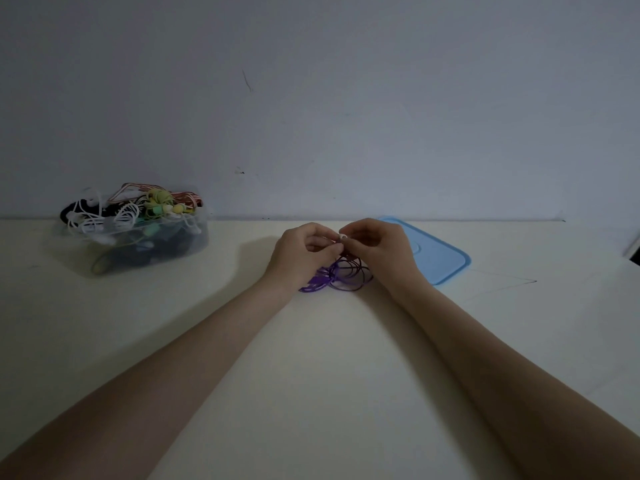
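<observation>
Pinching left hand [300,253] and right hand [378,247], curled onto thin, looped purple cord [341,276].

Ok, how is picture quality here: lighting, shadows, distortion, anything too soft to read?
Head view: dim, bluish, no glare. Head view: a shadow lies left of the left hand on the cream table. Head view: wide-angle stretches the forearms toward the bottom corners. Head view: the small white piece it pinches with the right hand above the coiled purple cord is too small to identify.
</observation>
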A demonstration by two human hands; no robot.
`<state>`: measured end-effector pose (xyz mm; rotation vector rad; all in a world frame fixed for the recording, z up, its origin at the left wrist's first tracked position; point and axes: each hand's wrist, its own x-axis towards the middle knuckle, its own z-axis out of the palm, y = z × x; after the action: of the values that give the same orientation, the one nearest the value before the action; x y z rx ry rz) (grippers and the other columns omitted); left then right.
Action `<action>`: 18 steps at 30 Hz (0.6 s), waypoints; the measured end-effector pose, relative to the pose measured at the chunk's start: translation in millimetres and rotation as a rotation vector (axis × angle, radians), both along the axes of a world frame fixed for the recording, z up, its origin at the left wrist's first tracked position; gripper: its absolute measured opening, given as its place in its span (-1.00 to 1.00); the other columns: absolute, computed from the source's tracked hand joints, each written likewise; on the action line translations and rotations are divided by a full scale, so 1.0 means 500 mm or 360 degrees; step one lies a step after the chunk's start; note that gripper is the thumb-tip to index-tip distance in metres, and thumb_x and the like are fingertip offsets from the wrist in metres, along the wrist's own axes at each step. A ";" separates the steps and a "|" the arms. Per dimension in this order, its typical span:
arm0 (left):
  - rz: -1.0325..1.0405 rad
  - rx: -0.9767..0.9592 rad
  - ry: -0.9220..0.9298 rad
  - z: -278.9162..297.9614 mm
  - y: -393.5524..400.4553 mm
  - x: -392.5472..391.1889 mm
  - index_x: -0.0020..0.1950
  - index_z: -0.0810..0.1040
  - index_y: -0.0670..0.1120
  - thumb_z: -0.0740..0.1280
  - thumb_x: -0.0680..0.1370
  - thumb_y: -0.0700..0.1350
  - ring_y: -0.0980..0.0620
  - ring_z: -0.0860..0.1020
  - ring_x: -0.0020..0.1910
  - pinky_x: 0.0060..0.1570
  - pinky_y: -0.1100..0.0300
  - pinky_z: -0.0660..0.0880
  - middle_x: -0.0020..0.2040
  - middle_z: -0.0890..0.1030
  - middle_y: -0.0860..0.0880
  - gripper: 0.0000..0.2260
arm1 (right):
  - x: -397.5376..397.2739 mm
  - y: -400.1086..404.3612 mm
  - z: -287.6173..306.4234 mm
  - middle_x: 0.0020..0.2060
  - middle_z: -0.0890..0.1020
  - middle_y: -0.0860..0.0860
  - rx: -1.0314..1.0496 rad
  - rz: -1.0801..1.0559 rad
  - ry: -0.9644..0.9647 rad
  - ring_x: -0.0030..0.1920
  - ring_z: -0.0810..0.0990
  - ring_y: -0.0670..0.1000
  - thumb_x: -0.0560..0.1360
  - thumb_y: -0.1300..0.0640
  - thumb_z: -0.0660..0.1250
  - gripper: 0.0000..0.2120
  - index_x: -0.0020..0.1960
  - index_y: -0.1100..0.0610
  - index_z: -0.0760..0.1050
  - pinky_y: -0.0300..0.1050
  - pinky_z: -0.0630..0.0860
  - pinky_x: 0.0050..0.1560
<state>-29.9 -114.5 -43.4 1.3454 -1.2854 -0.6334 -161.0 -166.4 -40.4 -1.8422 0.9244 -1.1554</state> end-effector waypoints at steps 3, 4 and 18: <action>-0.0011 -0.0026 0.0017 0.001 0.003 0.002 -0.14 0.57 -0.05 0.43 0.42 -0.28 0.15 0.58 -0.24 -0.09 0.31 0.52 -0.23 0.61 0.02 -0.85 | -0.001 0.002 0.001 -0.27 0.65 0.11 0.0158 0.0019 -0.0167 -0.25 0.63 0.02 0.44 0.31 0.39 -0.95 -0.12 0.20 0.58 -0.14 0.58 -0.08; -0.0014 -0.0023 0.0003 0.002 0.003 0.001 -0.10 0.57 -0.08 0.44 0.42 -0.28 0.14 0.58 -0.23 -0.11 0.34 0.51 -0.22 0.61 0.03 -0.86 | -0.003 0.004 0.002 -0.27 0.65 0.11 0.0215 0.0038 -0.0229 -0.26 0.64 0.00 0.44 0.31 0.38 -0.95 -0.11 0.21 0.58 -0.17 0.57 -0.10; 0.0049 -0.0085 -0.0168 -0.002 0.006 -0.007 -0.07 0.51 -0.02 0.41 0.44 -0.30 0.20 0.60 -0.30 -0.26 0.36 0.53 -0.20 0.59 0.07 -0.79 | -0.013 0.012 0.007 -0.32 0.67 -0.02 0.0332 0.0177 -0.0252 -0.27 0.60 -0.12 0.46 0.29 0.35 -0.87 -0.18 0.12 0.64 -0.24 0.54 -0.10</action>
<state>-33.3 -111.7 -44.2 1.3668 -1.3544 -0.5090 -167.4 -160.5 -36.8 -1.5905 0.8096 -1.0767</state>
